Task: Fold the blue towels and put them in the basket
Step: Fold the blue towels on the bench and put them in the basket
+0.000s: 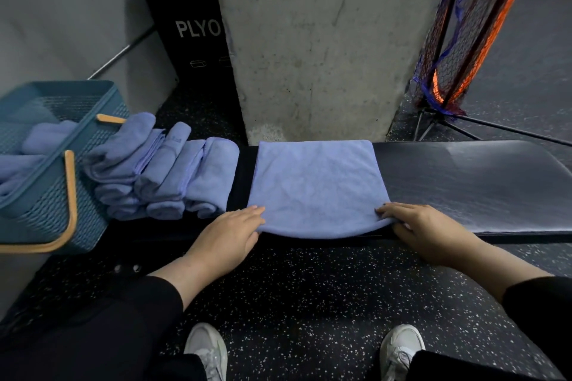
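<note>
Our two hands, left [230, 233] and right [424, 230], pinch the soft blue square towel's [318, 185] near corners; we think we fold it toward twelve o'clock next.

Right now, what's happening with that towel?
Left hand and right hand grip near corners of blue towel, flat on bench. Basket left. Nothing blocking.
</note>
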### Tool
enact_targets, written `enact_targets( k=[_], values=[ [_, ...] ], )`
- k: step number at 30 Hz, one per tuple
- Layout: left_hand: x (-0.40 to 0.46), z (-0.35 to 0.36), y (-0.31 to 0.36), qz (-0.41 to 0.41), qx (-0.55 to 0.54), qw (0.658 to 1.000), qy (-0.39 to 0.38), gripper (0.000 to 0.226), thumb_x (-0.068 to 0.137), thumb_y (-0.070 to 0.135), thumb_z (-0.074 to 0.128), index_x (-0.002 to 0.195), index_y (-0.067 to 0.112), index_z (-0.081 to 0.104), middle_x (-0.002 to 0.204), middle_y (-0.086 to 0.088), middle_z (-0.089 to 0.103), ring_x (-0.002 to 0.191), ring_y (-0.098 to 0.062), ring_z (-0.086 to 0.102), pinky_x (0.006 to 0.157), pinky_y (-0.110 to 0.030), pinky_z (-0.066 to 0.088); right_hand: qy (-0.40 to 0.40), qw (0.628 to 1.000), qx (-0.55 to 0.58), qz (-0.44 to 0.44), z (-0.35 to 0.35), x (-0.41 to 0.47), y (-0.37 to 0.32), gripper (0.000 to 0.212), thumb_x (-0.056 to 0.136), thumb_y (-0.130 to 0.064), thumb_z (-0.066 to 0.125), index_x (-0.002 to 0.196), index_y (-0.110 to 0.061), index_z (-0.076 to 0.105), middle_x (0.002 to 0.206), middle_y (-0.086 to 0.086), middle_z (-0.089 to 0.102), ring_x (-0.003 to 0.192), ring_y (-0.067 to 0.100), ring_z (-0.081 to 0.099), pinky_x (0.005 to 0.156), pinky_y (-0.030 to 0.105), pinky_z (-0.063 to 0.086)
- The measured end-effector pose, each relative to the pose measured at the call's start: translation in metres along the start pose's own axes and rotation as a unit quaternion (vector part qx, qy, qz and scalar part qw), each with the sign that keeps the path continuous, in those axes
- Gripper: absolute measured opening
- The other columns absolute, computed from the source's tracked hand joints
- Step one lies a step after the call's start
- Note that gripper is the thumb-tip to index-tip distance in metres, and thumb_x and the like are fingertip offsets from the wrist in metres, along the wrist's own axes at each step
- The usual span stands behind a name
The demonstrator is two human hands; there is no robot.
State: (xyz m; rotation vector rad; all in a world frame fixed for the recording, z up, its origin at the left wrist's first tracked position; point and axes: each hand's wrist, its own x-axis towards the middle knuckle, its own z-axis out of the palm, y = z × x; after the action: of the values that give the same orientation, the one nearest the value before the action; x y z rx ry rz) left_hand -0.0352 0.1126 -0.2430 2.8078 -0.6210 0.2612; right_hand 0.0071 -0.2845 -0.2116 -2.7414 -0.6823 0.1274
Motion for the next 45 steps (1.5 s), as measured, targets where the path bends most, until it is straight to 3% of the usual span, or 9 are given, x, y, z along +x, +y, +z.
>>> enact_targets(
  k=[4,7,15,22,26,29,34,41,45],
  values=[
    [0.005,-0.031,0.013,-0.139,-0.149,0.977,-0.058,0.015,0.096,0.021,0.06,0.08,0.02,0.059,0.064,0.012,0.057,0.062,-0.008,0.05,0.064,-0.031,0.042,-0.044,0.992,0.072,0.093,-0.021,-0.007,-0.003,0.014,0.096,-0.023,0.055,0.092,-0.029,0.068,0.088,-0.017,0.07,0.085,0.013,0.064,0.07,0.022,0.042],
    [0.012,-0.049,0.019,-0.185,-0.26,0.946,-0.054,0.03,0.095,0.024,0.061,0.07,0.015,0.046,0.055,0.01,0.038,0.055,-0.005,0.034,0.056,-0.027,0.03,-0.017,0.974,0.184,0.131,-0.036,-0.01,-0.002,0.024,0.096,-0.019,0.054,0.073,-0.013,0.056,0.058,-0.011,0.049,0.057,0.006,0.043,0.057,0.028,0.036],
    [0.043,-0.045,0.021,-0.268,-0.355,0.895,0.025,0.018,0.094,0.02,0.067,0.076,0.018,0.063,0.062,0.011,0.054,0.062,-0.005,0.046,0.062,-0.025,0.037,0.112,0.896,0.38,0.202,-0.034,0.017,0.003,0.021,0.099,-0.014,0.058,0.087,0.003,0.064,0.066,0.006,0.057,0.068,0.017,0.053,0.068,0.038,0.048],
    [0.114,-0.024,-0.001,-0.301,-0.235,0.923,0.057,0.025,0.095,0.023,0.066,0.119,0.018,0.066,0.088,0.001,0.065,0.09,-0.023,0.063,0.077,-0.031,0.045,0.128,0.909,0.284,0.277,-0.025,0.073,0.018,0.026,0.097,-0.031,0.062,0.093,-0.006,0.067,0.074,0.003,0.059,0.071,0.022,0.055,0.067,0.037,0.045],
    [0.129,-0.011,0.0,-0.196,-0.015,0.979,0.058,0.053,0.091,0.026,0.071,0.141,0.017,0.056,0.141,-0.009,0.053,0.126,-0.034,0.051,0.102,-0.047,0.042,0.133,0.945,0.089,0.286,-0.016,0.089,0.02,0.051,0.09,-0.042,0.069,0.131,-0.014,0.058,0.118,0.01,0.061,0.113,0.033,0.058,0.098,0.046,0.048],
    [0.126,0.001,0.007,-0.063,-0.022,0.998,0.006,0.042,0.09,0.026,0.072,0.131,0.02,0.066,0.137,-0.005,0.059,0.124,-0.032,0.055,0.101,-0.044,0.041,0.174,0.968,0.059,0.171,-0.012,0.091,0.0,0.028,0.089,-0.033,0.07,0.112,-0.017,0.067,0.107,0.007,0.062,0.101,0.03,0.06,0.089,0.04,0.05],
    [0.113,0.018,0.008,-0.032,0.021,0.989,-0.144,0.046,0.1,0.049,0.051,0.145,0.037,0.05,0.161,0.007,0.033,0.15,-0.015,0.027,0.118,-0.036,0.02,-0.027,0.996,-0.013,0.083,0.013,0.081,-0.039,0.024,0.09,-0.04,0.062,0.105,-0.022,0.069,0.107,0.0,0.06,0.099,0.022,0.059,0.085,0.035,0.049],
    [0.094,0.02,-0.001,-0.064,0.048,0.974,-0.214,0.083,0.084,0.072,0.0,0.16,0.038,0.006,0.169,0.011,-0.01,0.155,-0.01,-0.011,0.125,-0.048,0.003,-0.012,0.979,-0.185,0.083,0.022,0.087,-0.027,0.036,0.101,-0.04,0.042,0.134,-0.028,0.049,0.135,-0.005,0.048,0.125,0.02,0.049,0.106,0.046,0.035],
    [0.084,0.019,0.002,-0.073,0.062,0.974,-0.203,0.08,0.089,0.076,0.008,0.16,0.038,0.002,0.168,0.009,-0.013,0.155,-0.01,-0.011,0.125,-0.049,0.001,0.012,0.979,-0.176,0.104,0.03,0.099,-0.019,0.042,0.103,-0.029,0.036,0.144,-0.026,0.044,0.15,-0.003,0.039,0.14,0.018,0.035,0.113,0.065,0.018]
  ],
)
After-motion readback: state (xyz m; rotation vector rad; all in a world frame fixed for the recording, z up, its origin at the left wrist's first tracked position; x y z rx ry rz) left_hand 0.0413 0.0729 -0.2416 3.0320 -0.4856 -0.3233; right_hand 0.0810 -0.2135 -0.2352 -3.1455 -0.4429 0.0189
